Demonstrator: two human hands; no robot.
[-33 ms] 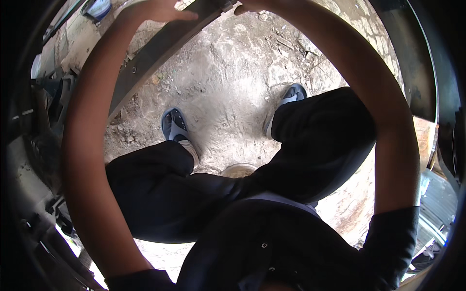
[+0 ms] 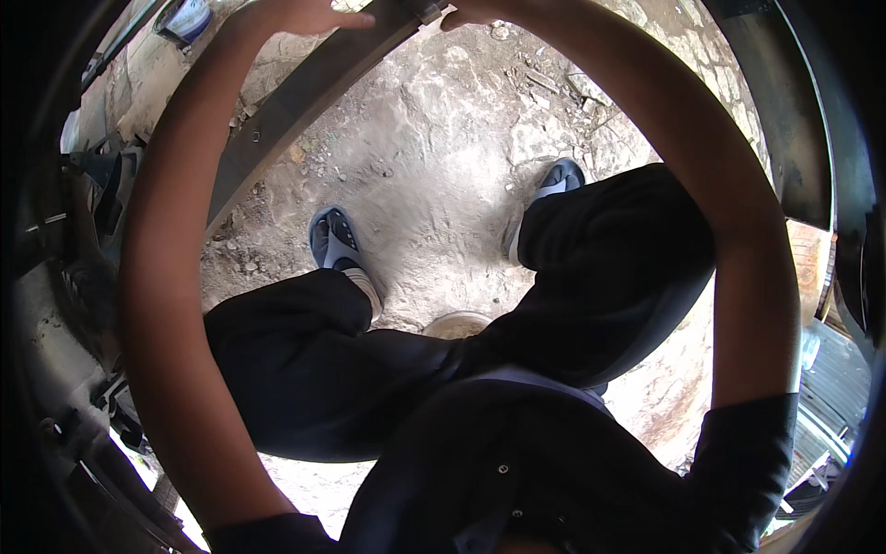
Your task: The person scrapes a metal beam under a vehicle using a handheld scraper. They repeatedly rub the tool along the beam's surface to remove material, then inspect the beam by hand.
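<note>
My left hand (image 2: 309,16) is at the top edge, over a long dark metal beam (image 2: 300,106). Its thumb stretches out toward the beam, while the other fingers are cut off by the edge of the view. Close to the beam's upper end, my right hand (image 2: 480,9) is beside a small metal bracket (image 2: 427,11). Only a fingertip or thumb tip of that hand shows clearly. What it may be gripping is out of view, and I cannot tell whether it touches the bracket.
Rough, dusty ground (image 2: 434,175) with rubble lies around my sandalled feet. A pail (image 2: 183,20) stands at the far left. Dark metal parts (image 2: 101,185) crowd the left side, and a dark metal panel (image 2: 784,120) rises at the right. A round rim (image 2: 459,323) shows between my legs.
The whole view has shifted very slightly. Both hands sit a little closer to the top edge, and the pail shows a bit more.
</note>
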